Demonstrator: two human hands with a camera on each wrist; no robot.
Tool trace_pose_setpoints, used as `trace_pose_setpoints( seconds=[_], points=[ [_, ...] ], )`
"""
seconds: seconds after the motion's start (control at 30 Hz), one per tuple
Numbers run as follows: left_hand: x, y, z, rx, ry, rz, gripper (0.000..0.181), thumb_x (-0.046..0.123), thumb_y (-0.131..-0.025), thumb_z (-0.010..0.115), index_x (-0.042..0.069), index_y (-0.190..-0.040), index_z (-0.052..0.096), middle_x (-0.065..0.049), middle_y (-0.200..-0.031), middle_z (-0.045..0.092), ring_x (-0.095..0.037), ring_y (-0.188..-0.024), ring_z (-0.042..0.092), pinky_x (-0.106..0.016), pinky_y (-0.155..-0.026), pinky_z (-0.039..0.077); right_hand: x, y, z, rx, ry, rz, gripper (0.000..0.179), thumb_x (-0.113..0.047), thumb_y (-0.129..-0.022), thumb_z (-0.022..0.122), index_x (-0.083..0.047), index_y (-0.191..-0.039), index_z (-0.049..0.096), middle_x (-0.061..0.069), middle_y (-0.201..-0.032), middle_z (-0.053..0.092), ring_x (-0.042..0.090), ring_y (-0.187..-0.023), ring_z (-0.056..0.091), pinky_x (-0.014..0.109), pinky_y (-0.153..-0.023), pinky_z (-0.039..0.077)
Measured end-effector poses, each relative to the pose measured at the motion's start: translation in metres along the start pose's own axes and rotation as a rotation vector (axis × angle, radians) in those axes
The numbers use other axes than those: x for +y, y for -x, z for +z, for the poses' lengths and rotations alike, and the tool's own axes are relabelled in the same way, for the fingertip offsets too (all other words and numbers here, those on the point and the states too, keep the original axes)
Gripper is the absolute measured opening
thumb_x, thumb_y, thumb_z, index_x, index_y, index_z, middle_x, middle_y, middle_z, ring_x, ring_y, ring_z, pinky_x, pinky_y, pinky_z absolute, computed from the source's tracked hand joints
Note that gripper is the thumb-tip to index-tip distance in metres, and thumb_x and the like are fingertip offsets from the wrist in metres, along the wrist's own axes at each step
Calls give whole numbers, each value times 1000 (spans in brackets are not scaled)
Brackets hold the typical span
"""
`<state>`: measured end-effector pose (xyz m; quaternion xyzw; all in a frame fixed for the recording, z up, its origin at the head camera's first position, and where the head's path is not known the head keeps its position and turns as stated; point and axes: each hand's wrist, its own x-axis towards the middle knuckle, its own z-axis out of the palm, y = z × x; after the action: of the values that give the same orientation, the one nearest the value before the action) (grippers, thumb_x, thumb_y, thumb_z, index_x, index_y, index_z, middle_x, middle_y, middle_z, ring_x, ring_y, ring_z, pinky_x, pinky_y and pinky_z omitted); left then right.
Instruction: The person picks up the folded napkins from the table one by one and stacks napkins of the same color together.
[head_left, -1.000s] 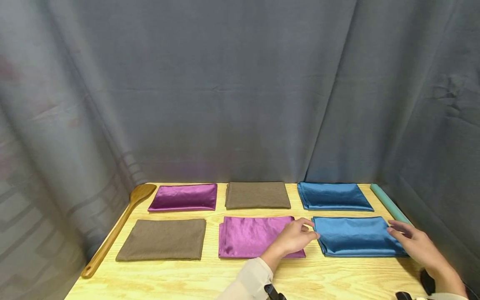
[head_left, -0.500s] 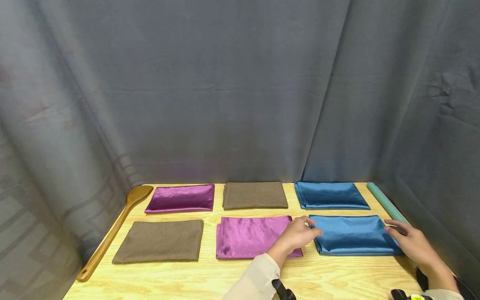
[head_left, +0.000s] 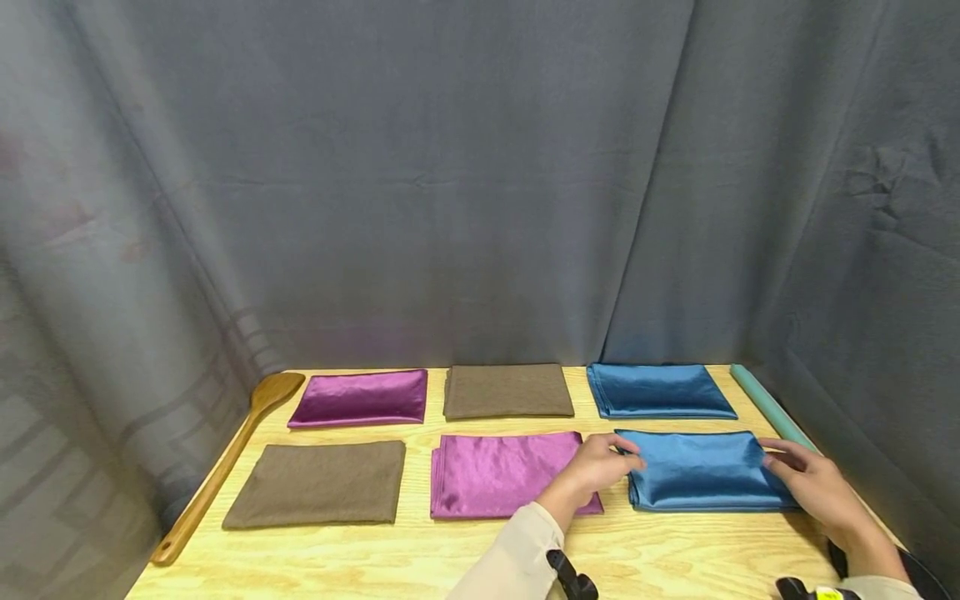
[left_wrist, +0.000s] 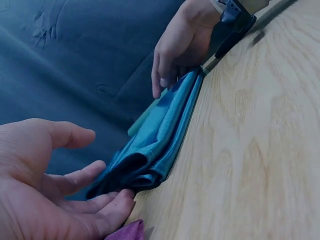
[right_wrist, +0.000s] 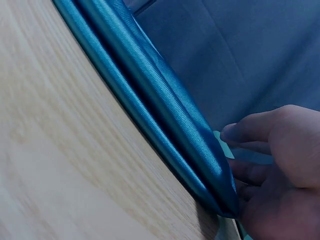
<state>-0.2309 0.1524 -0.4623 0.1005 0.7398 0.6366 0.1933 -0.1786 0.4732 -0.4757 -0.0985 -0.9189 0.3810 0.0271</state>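
A folded shiny blue cloth (head_left: pixel 697 473) lies at the front right of the table, between both hands. At its left edge is my left hand (head_left: pixel 591 470), above the right part of a folded pink-purple cloth (head_left: pixel 498 479). In the left wrist view, the fingertips (left_wrist: pixel 120 204) of that hand touch the cloth's layered end, while the thumb stands apart from it. My right hand (head_left: pixel 817 493) is at the opposite edge. The right wrist view shows its fingers (right_wrist: pixel 245 172) against the cloth's end, with the thumb raised away from the cloth.
Behind lie a folded purple cloth (head_left: pixel 360 398), a brown one (head_left: pixel 508 392) and a darker blue one (head_left: pixel 660 392). Another brown cloth (head_left: pixel 318 485) is at front left. A wooden spoon (head_left: pixel 217 483) lies along the left edge, a green roll (head_left: pixel 768 408) along the right. Grey curtains (head_left: pixel 450 183) surround the table.
The head view has shifted slightly. My right hand has moved a little closer to the front blue cloth's right edge, and my left hand slightly onto its left edge. The cloths look unmoved.
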Motion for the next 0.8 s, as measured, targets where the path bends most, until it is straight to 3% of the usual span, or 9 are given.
trace_pose_setpoints(
  seconds=[0.1,0.2,0.27,0.33,0.4,0.47,0.53,0.6,0.8],
  points=[
    [-1,0,2,-39,35,17,19,8,-89,74,5,-107,76,3,-90,68,-7,-80,54,-24,-71,43,0,0,1,15,1,-22,50,-24,-107,54,11,-144,50,34,-136,59,-29,-88,37,9,-69,43],
    [-5,1,5,-77,73,46,22,2,-89,73,2,-111,75,5,-84,65,-6,-74,52,-21,-67,43,1,1,4,45,-19,-42,47,-22,-105,59,9,-141,55,-10,-118,72,-31,-90,36,6,-69,41],
    [-8,1,7,-85,98,56,23,-1,-89,72,2,-112,75,5,-81,62,-5,-71,52,-20,-66,43,1,1,4,54,-41,-46,46,-21,-104,61,8,-140,57,-35,-107,61,-32,-91,35,5,-70,40],
    [-11,1,9,-83,108,60,26,-4,-88,71,3,-112,75,5,-79,59,-6,-69,52,-19,-65,44,1,1,5,56,-58,-36,46,-20,-103,61,7,-139,58,-46,-102,50,-32,-92,35,5,-70,39],
    [-12,2,11,-72,113,53,26,-5,-88,71,4,-112,75,5,-79,58,-6,-70,53,-19,-66,44,1,0,4,46,-46,-12,46,-20,-103,61,6,-141,57,-37,-109,58,-32,-91,33,6,-69,38],
    [-13,2,11,-65,108,65,27,-6,-87,70,4,-112,76,5,-77,55,-6,-69,50,-18,-64,42,0,-1,4,38,-29,2,47,-19,-103,61,6,-142,56,-14,-121,70,-31,-91,33,7,-69,39],
    [-13,1,11,-58,115,76,28,-8,-86,70,4,-111,76,6,-76,53,-6,-68,48,-18,-63,40,-1,-1,4,34,-3,4,47,-17,-102,61,6,-143,54,14,-132,68,-29,-90,34,8,-69,40],
    [-13,1,11,-54,116,91,29,-9,-86,69,3,-111,76,7,-75,52,-5,-67,46,-17,-62,39,-2,-1,5,28,14,-11,47,-14,-102,61,8,-142,54,35,-140,56,-27,-89,35,8,-68,41],
    [-13,-1,8,-48,133,114,32,-11,-86,67,5,-112,77,6,-74,49,-7,-65,41,-19,-61,37,-7,1,4,-13,84,-38,41,-5,-98,59,7,-137,60,39,-143,52,-14,-97,47,9,-69,42]
  ],
)
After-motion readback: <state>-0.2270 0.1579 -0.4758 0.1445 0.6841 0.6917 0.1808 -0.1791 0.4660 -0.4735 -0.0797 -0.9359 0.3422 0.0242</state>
